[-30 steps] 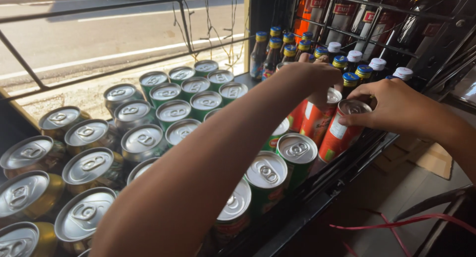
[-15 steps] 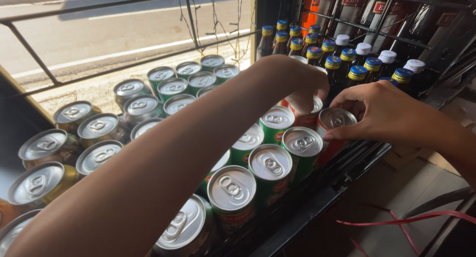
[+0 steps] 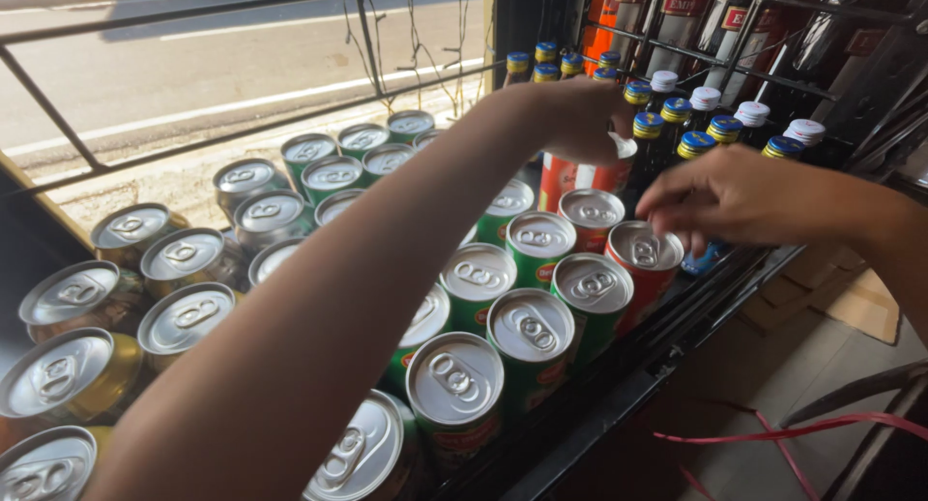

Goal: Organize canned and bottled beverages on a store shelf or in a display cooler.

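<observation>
Now that the red can [image 3: 646, 259] has been set down, it is merely touched by the loosened right hand [image 3: 744, 196]; another red can [image 3: 580, 172] is gripped by the left hand [image 3: 570, 119].

Bright daylight comes in from the sunlit pale road [image 3: 222, 66] beyond the black metal window bars [image 3: 367, 37], upper left; silver aluminium can tops [image 3: 184, 254] glare; the right side lies in shadow; the near bare forearm [image 3: 319, 337] is soft; edges bend slightly.

It is a small drink shop beside a road [image 3: 193, 66]: rows of cans [image 3: 454, 380] near, capped bottles [image 3: 696, 124] far right.
</observation>
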